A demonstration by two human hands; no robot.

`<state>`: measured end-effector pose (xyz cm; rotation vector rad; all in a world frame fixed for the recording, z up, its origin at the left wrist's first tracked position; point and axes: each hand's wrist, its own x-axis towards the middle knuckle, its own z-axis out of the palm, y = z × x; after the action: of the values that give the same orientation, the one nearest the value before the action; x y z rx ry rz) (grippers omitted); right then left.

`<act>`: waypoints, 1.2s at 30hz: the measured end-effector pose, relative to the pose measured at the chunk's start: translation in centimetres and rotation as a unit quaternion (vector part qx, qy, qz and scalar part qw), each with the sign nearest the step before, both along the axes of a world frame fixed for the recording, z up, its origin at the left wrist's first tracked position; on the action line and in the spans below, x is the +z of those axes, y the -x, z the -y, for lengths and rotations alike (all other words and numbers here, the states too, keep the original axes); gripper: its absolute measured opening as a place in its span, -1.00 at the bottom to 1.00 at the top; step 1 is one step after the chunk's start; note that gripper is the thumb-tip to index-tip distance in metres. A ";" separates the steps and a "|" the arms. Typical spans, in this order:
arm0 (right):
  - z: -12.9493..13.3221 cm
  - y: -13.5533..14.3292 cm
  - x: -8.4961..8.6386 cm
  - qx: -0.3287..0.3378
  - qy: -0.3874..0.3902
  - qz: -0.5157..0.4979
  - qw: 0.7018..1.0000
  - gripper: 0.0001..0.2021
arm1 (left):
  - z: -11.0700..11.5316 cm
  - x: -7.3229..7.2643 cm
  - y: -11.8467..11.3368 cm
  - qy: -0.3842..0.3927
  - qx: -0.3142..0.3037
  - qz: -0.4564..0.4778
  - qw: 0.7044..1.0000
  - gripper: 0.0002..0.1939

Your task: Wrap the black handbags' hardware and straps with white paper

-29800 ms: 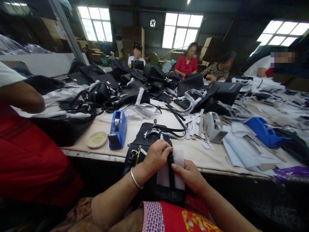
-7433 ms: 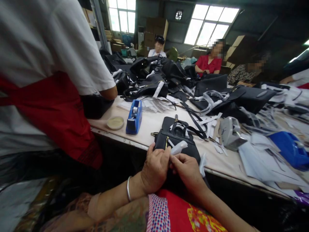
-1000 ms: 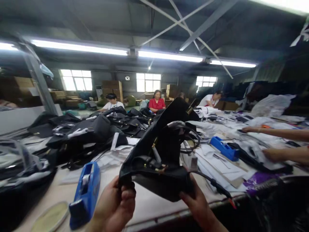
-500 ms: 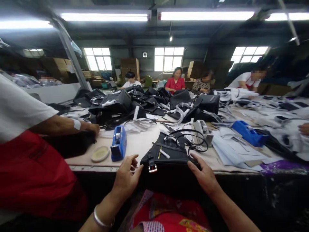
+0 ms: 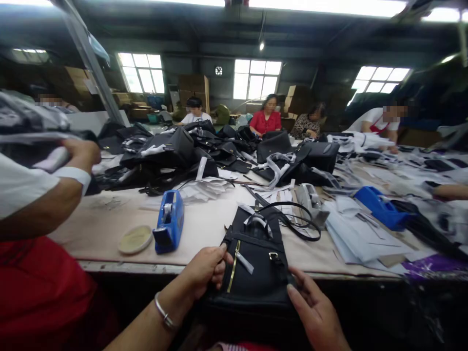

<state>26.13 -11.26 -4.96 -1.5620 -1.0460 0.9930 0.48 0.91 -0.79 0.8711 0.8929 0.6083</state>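
A black handbag point(image 5: 252, 285) lies tilted over the table's front edge, its front panel facing up. A gold zipper with a wrapped pull and a buckled strap show on that panel. My left hand point(image 5: 210, 270) grips the bag's left side, fingers curled at its edge. On the opposite side, my right hand point(image 5: 310, 304) holds the lower right edge between thumb and fingers. The bag's wrapped handle and a thin black strap point(image 5: 310, 237) trail onto the table beyond it.
Left of the bag stand a blue tape dispenser point(image 5: 170, 222) and a round pale dish point(image 5: 135, 239). A grey dispenser point(image 5: 310, 202), papers point(image 5: 360, 234) and another blue dispenser point(image 5: 382, 207) lie rightward. Black bags point(image 5: 171, 151) pile behind. A co-worker's arm point(image 5: 54, 204) reaches in at left.
The bag has tipped so its front panel faces me more, and its buckle has shifted right. Both hands have moved lower with it. The co-worker at left has lifted a dark, plastic-wrapped item.
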 end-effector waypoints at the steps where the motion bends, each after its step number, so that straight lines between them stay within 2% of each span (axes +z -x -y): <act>1: 0.2 0.1 -0.1 0.015 0.014 0.019 1.000 -0.39 | 0.3 -0.7 0.3 0.011 -0.001 -0.007 1.000 -0.48; 4: -0.4 -0.2 0.6 0.027 0.002 0.174 0.984 -0.49 | 1.3 -2.1 0.7 0.015 0.016 -0.038 0.999 -0.45; 6: -2.0 -0.1 2.1 0.029 -0.043 0.264 0.963 -0.55 | 2.0 -2.5 0.7 0.004 0.025 -0.056 0.998 -0.44; 8: -4.2 1.1 4.2 0.081 -0.046 0.267 0.959 -0.57 | 2.5 -2.4 0.7 -0.029 0.017 -0.064 0.997 -0.44; 11: -7.7 5.0 6.4 0.253 0.045 0.110 0.960 -0.58 | 3.1 -1.9 1.2 -0.092 -0.024 -0.045 0.994 -0.47; 13: -9.7 8.0 6.6 0.300 0.081 -0.035 0.950 -0.58 | 3.3 -1.9 1.7 -0.116 -0.039 -0.032 0.992 -0.48; 16: -11.3 11.3 5.4 0.249 0.103 -0.181 0.946 -0.60 | 3.5 -2.2 2.2 -0.100 -0.012 -0.018 0.995 -0.47; 19: -11.8 12.3 4.2 0.207 0.108 -0.210 0.949 -0.64 | 3.3 -2.5 2.1 -0.068 0.026 -0.011 0.997 -0.45; 21: -12.2 12.1 4.0 0.222 0.081 -0.144 0.961 -0.68 | 2.9 -2.6 1.7 -0.061 0.059 -0.026 0.996 -0.43; 24: -14.6 10.9 4.3 0.251 0.005 0.060 0.966 -0.70 | 2.3 -2.6 1.0 -0.027 0.096 -0.036 0.994 -0.40; 26: -17.7 10.0 4.6 0.246 -0.051 0.236 0.939 -0.69 | 1.9 -2.7 0.7 0.011 0.103 -0.039 0.994 -0.37; 28: -21.7 9.4 4.7 0.229 -0.099 0.391 0.886 -0.72 | 1.7 -3.2 0.7 0.037 0.107 -0.029 0.993 -0.35; 29: -23.8 9.3 4.7 0.226 -0.112 0.437 0.863 -0.72 | 1.6 -3.6 0.8 0.044 0.107 -0.016 0.993 -0.34; 32: -29.8 10.4 4.0 0.239 -0.127 0.494 0.826 -0.61 | 1.0 -4.8 1.3 0.042 0.087 0.009 0.995 -0.30; 36: -35.3 13.1 2.7 0.253 -0.119 0.533 0.798 -0.53 | -0.3 -5.8 1.8 -0.003 0.058 -0.060 0.997 -0.22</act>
<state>13.07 24.04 -2.22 -1.6356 -2.3616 0.1608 -1.27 1.23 -6.57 0.8724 1.0561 0.6635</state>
